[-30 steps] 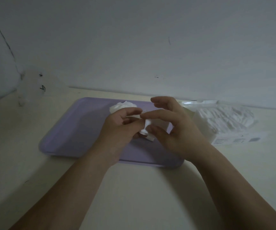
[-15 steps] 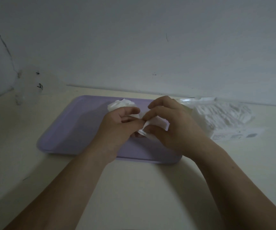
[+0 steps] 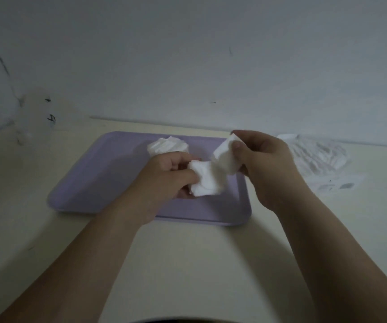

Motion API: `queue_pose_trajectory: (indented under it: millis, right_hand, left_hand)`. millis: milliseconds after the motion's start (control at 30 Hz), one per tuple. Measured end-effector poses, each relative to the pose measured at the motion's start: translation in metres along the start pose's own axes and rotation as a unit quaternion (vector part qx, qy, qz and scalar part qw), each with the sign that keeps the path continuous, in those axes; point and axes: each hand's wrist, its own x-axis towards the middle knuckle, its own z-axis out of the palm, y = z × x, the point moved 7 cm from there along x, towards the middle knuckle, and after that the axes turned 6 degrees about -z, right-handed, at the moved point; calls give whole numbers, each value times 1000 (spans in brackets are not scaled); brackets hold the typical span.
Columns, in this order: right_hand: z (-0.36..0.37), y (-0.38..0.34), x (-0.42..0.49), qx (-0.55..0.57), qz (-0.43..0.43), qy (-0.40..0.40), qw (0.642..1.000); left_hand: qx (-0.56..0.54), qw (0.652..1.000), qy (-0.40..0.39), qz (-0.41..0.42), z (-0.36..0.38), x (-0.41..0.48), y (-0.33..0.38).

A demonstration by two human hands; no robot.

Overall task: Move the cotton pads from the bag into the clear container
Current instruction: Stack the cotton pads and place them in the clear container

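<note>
Lilac tray (image 3: 94, 183), white cotton pads (image 3: 207, 180), cream table (image 3: 188, 264).
The tray is plain pale lilac, without pattern. The held pads and the heap of pads (image 3: 167, 146) on the tray are white. The bag (image 3: 320, 157) is clear over white, its label (image 3: 337, 184) white with grey print. The wall (image 3: 188, 54) is greyish white with small dark marks.

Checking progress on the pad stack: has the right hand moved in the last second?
Yes. The right hand has shifted right, toward the right edge of the purple tray, pulling cotton pads away from the left hand.
</note>
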Motion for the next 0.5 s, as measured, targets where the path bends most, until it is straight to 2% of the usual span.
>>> queue_pose_trajectory:
  millis: [67, 167, 267, 333, 500]
  right_hand:
    - [5, 3, -5, 36, 30, -8, 999]
    - [4, 0, -8, 55, 57, 20, 997]
    - [-4, -6, -7, 24, 69, 49, 996]
    - [-6, -4, -6, 14, 72, 42, 996]
    - [0, 16, -15, 70, 98, 9, 993]
  left_hand:
    - [73, 997, 4, -8, 3, -3, -3]
    - [207, 978, 23, 1, 3, -4, -3]
    - [291, 946, 123, 69, -18, -1, 11]
    - [316, 926, 169, 121, -27, -2, 20]
    - [335, 926, 52, 165, -3, -2, 11]
